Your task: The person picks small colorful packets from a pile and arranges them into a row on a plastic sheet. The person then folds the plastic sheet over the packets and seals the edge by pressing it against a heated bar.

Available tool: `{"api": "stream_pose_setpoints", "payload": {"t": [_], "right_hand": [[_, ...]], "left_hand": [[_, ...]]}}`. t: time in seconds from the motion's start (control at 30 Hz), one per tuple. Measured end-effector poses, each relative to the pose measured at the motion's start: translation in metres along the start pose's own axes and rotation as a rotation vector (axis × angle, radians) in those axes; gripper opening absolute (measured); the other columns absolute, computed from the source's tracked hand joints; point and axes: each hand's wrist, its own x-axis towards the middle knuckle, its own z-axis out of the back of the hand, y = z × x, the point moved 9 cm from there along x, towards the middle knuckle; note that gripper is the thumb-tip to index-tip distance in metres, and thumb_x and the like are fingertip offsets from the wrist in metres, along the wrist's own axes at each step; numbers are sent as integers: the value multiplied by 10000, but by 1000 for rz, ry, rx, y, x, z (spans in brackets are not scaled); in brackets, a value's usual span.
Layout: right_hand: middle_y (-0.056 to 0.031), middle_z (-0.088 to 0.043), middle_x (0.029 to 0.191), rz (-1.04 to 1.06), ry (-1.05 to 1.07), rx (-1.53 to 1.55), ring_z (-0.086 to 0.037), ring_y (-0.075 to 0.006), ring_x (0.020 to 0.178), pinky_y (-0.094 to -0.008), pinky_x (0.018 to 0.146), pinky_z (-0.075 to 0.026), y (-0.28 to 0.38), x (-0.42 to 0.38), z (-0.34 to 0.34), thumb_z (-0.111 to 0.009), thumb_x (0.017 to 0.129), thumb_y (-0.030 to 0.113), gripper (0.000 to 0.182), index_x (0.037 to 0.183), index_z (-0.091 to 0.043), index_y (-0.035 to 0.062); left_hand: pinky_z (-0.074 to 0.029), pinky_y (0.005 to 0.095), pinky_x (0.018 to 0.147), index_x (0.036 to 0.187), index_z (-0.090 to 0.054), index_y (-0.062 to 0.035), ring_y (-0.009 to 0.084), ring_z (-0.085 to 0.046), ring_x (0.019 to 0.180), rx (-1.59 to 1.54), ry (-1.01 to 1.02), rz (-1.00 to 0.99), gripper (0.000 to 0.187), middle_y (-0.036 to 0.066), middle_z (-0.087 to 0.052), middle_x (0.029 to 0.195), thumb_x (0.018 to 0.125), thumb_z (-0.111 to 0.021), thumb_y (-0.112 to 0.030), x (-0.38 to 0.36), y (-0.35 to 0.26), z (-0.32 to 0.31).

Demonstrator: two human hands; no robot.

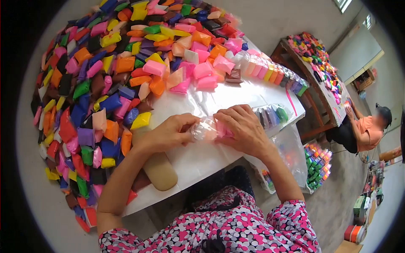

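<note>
Both my hands meet over the white table point(198, 164) near its front edge. My left hand point(177, 131) pinches the left end of a clear plastic bag point(204, 130). Around the bag's right part, where something pink shows through, the fingers of my right hand point(240, 128) are closed. What else the bag holds is hidden by my fingers and glare. A tan rounded block point(159, 170) lies beneath my left wrist. Just right of my right hand is a clear pack of dark, purple and green pieces point(272, 116).
Many small coloured packets point(101, 105) are heaped on the left and far side. A long row of packed colours point(274, 74) lies at the back right. Filled bags point(316, 164) stand on the floor. A person point(367, 130) sits by another heaped table point(316, 80).
</note>
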Motion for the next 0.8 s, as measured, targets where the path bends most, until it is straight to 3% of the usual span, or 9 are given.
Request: {"api": "stream_pose_setpoints", "payload": {"t": [0.17, 0.37, 0.47, 0.8], "right_hand": [[-66, -630, 1146, 30, 39, 7, -567, -253, 1082, -460, 1017, -377, 4, 2, -2, -855, 596, 255, 660, 1178, -600, 79], [-74, -625, 1147, 32, 48, 0, -561, -273, 1084, -481, 1028, -369, 4, 2, 2, -864, 572, 222, 690, 1192, -597, 81], [-88, -617, 1155, 24, 68, 36, -559, -285, 1084, -472, 1006, -383, 7, 4, -3, -855, 563, 186, 707, 1206, -584, 69], [-112, -592, 1201, 61, 94, 41, -551, -308, 1100, -453, 993, -399, 12, 12, -9, -840, 569, 149, 723, 1226, -557, 47]], "left_hand": [[-486, 334, 736, 1152, -572, 10, 231, -573, 770, 408, 16, -100, 418, 124, -546, 1021, 758, -685, -67, 2, -10, -6], [-478, 411, 880, 1125, -541, -3, 318, -598, 1008, 338, -134, -274, 529, 164, -601, 1056, 691, -782, -184, -8, -35, -7], [-479, 427, 893, 1094, -542, -7, 344, -597, 1032, 438, -194, -328, 479, 172, -601, 1052, 710, -754, -201, -12, -36, -8], [-479, 476, 840, 989, -510, -17, 383, -586, 989, 615, -265, -228, 350, 181, -585, 979, 731, -678, -181, -13, -35, -6]]}}
